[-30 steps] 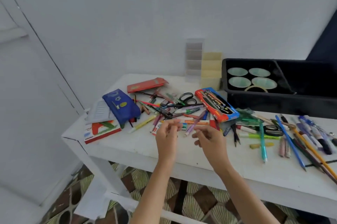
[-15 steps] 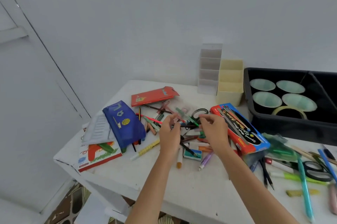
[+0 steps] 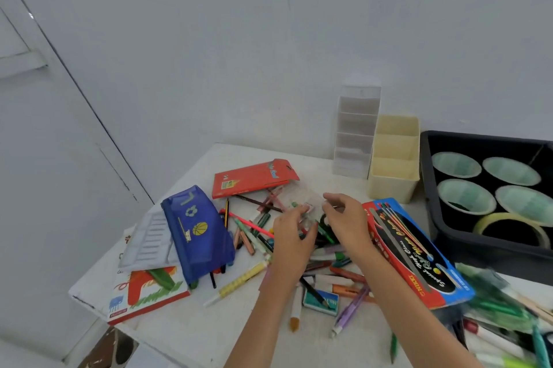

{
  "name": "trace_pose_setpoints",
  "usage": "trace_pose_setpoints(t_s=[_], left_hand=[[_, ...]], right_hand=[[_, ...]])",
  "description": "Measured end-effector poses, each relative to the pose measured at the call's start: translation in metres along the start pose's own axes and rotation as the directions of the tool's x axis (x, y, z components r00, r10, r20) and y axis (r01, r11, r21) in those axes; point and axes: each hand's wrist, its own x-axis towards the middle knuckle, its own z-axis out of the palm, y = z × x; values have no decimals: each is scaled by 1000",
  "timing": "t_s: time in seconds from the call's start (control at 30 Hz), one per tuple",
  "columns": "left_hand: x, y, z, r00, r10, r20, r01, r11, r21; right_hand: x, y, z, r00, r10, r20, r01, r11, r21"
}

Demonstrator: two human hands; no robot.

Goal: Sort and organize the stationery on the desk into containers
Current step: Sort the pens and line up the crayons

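Observation:
A heap of pens, pencils and markers (image 3: 257, 236) lies across the white desk (image 3: 185, 328). My left hand (image 3: 291, 243) and my right hand (image 3: 348, 225) hover over the middle of the heap. Both sets of fingertips pinch the near edge of a clear plastic packet (image 3: 302, 198) that holds small items. A tall white compartment organiser (image 3: 356, 128) and a cream one (image 3: 393, 158) stand by the back wall. A black tray (image 3: 443, 236) at the right holds several pale green paper cups (image 3: 465, 195) and a tape roll (image 3: 513, 225).
A blue pencil case (image 3: 197, 233) leans on a white palette (image 3: 149, 243) and a red book (image 3: 143, 292) at the left. A flat red pencil box (image 3: 254, 177) lies behind the heap. A red and blue box (image 3: 419, 254) is under my right forearm. More pens lie at the right (image 3: 502, 307).
The view has closed in on the desk. Both hands have reached forward from the near edge, over the heap, to the clear packet.

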Motion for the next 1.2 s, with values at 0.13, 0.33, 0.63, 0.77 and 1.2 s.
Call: trace_pose_setpoints(t_s=[0.13,0.33,0.63,0.77,1.2], left_hand=[[-6,10,-10,987,90,-134,-86,996,36],[-19,33,-39,939,186,-291,-198,980,-13],[-45,58,-91,923,130,-363,-265,898,-351],[-60,54,-106,963,-14,-271,-141,826,-546],[-128,15,-71,956,-232,180,293,736,-611]], right_hand=[[-7,-20,-5,1000,-3,-24,7,984,178],[-32,-44,-16,995,-85,-44,96,876,473],[-67,-31,-23,978,-13,-209,84,939,333],[-92,-20,-33,962,51,-267,39,947,318],[-194,52,-78,818,-19,-574,-30,997,-77]])
